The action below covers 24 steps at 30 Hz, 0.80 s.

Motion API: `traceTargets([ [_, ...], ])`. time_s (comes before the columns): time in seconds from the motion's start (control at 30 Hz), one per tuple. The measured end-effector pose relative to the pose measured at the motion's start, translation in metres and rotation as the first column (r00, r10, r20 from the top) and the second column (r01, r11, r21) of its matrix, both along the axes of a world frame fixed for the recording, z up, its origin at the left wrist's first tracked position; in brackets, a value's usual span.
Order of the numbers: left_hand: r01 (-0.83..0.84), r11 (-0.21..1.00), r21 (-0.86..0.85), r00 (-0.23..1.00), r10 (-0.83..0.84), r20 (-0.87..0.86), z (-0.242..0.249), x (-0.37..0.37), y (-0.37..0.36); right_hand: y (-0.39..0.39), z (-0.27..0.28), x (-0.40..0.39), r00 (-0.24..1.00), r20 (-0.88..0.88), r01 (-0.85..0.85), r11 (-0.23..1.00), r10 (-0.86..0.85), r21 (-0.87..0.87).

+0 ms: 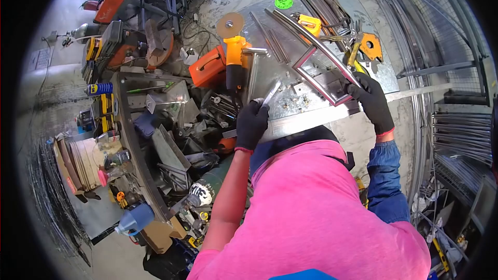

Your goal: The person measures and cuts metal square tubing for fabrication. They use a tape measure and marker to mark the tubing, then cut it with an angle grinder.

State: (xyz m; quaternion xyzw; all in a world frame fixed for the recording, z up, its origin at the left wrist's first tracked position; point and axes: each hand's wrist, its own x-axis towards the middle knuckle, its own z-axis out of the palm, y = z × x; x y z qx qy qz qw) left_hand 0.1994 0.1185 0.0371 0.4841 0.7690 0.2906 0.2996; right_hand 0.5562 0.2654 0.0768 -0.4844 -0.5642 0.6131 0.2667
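My left hand (252,124), in a black glove, is closed round a slim, pale stick (272,92) that points up over the metal-topped worktable (290,116). My right hand (373,105), also gloved, closes on the near end of a long, shiny metal strip (322,45) slanting across the table. Beside that strip, a small rectangular metal frame (312,82) with reddish edges reaches close to my right fingers. Small metal bits (298,102) are scattered between my hands.
An orange and black angle grinder (235,54) with a disc lies beyond my left hand. An orange toolbox (208,66) sits left of it. A yellow tape measure (309,24), pliers (355,54) and metal bars (316,2) lie at the far right. A cluttered bench (142,161) stands left.
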Motion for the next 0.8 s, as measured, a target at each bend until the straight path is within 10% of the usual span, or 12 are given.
traceTargets([
  [0.17, 0.010, 0.999, -0.048, 0.987, -0.018, -0.161, 0.019, 0.019, 0.037, 0.010, 0.000, 0.012, 1.000, 0.015, 0.005, 1.000, -0.005, 0.015],
  [0.23, 0.133, 0.964, 0.229, 0.873, -0.005, -0.487, 0.031, 0.024, 0.039, 0.006, 0.008, 0.012, 0.999, 0.036, 0.008, 0.999, -0.010, 0.053],
  [0.4, 0.145, 0.843, 0.517, 0.915, 0.085, -0.395, 0.089, 0.044, 0.033, 0.002, 0.017, 0.005, 0.992, 0.063, -0.103, 0.994, 0.105, -0.041],
  [0.7, 0.469, 0.836, 0.286, 0.778, -0.237, -0.582, 0.109, 0.073, 0.045, 0.012, 0.051, -0.050, 0.857, 0.263, -0.487, 0.862, 0.442, 0.139],
  [0.8, 0.506, 0.835, 0.217, 0.805, -0.368, -0.465, 0.095, 0.072, 0.044, 0.013, 0.044, -0.061, 0.802, 0.313, -0.597, 0.666, 0.508, 0.448],
])
